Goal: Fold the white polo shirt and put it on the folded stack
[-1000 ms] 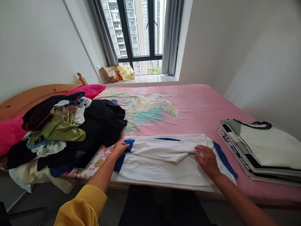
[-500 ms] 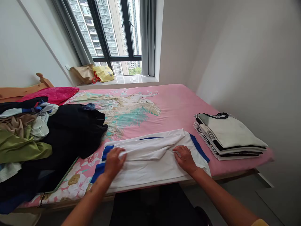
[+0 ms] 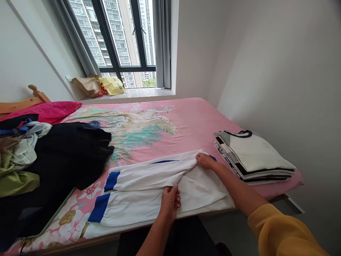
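Note:
A white shirt with blue cuffs (image 3: 149, 188) lies partly folded along the near edge of the pink bed (image 3: 191, 121). My left hand (image 3: 170, 201) rests on the shirt's middle near the front edge, its fingers curled and pinching the cloth. My right hand (image 3: 205, 160) is at the shirt's far right corner, its fingers closed on the fabric there. A yellow sleeve covers my right forearm.
A stack of folded clothes (image 3: 253, 156) sits at the bed's right edge. A heap of unfolded clothes (image 3: 50, 160), mostly black and green, fills the left side beside a magenta pillow (image 3: 45, 111). Paper bags (image 3: 101, 86) stand on the window sill. A white wall runs close on the right.
My left hand has slid right from the blue cuff to the shirt's middle. My right hand has moved up to the far right corner and closed on the cloth. The view has turned right.

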The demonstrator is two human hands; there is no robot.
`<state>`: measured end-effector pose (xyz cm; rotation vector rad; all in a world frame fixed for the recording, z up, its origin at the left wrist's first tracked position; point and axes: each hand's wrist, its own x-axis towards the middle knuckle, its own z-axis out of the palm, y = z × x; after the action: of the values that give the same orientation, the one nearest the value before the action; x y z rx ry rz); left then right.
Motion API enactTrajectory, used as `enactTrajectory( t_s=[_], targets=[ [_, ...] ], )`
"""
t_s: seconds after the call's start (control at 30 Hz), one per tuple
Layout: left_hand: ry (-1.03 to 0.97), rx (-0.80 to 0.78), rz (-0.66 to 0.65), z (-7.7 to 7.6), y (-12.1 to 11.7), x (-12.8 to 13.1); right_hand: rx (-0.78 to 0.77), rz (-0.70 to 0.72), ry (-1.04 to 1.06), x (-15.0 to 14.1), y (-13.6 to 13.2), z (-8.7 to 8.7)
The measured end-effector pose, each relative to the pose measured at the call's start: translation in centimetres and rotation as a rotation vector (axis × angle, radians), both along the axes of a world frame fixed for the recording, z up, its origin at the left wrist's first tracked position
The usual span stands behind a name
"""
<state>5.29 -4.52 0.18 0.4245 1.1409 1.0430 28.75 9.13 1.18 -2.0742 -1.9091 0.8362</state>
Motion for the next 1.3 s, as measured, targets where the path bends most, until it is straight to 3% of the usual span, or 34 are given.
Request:
enactTrajectory(
  t_s=[0.1,0.2,0.37,0.53,0.6,0.67,0.73,0.8,0.9,0.97,1.07,1.3],
  targets=[
    [0.048,-0.034,-0.013,0.1,0.5,0.5,-0.132,0.031,-0.002,0.1,1.5,0.4],
    [0.142,-0.065,-0.053,-0.3,0.8,0.5,-0.122,0.031,-0.004,-0.1,2.4,0.9],
    [0.224,-0.052,-0.129,-1.1,0.0,0.1,0.040,-0.063,-0.075,-0.7,2.4,1.0],
    [0.244,-0.018,-0.305,-1.4,-3.0,-1.4,0.196,-0.181,-0.112,-1.2,0.3,1.5],
    [0.323,0.028,-0.346,-1.3,-3.9,-2.7,0.304,-0.137,-0.083,-2.0,-1.3,1.9],
    [0.483,0.161,-0.320,-0.9,-3.9,-4.7,0.474,0.010,-0.022,-3.5,-3.4,2.3],
    [0.703,0.352,-0.244,0.1,-2.5,-7.2,0.627,0.218,0.055,-5.6,-5.8,2.4],
    [0.932,0.505,-0.187,1.3,0.1,-10.0,0.678,0.391,0.114,-8.0,-8.3,2.2],
    [1.316,0.609,-0.255,2.8,5.1,-13.6,0.660,0.528,0.145,-11.0,-11.0,1.6],
    [1.499,0.634,-0.373,3.1,8.1,-15.2,0.645,0.552,0.134,-12.4,-12.0,1.1],
    [1.583,0.615,-0.495,2.6,11.1,-16.4,0.618,0.528,0.115,-13.5,-12.8,0.0],
    [1.714,0.526,-0.602,1.8,12.8,-17.5,0.625,0.471,0.139,-13.9,-14.2,-2.5]
  ],
)
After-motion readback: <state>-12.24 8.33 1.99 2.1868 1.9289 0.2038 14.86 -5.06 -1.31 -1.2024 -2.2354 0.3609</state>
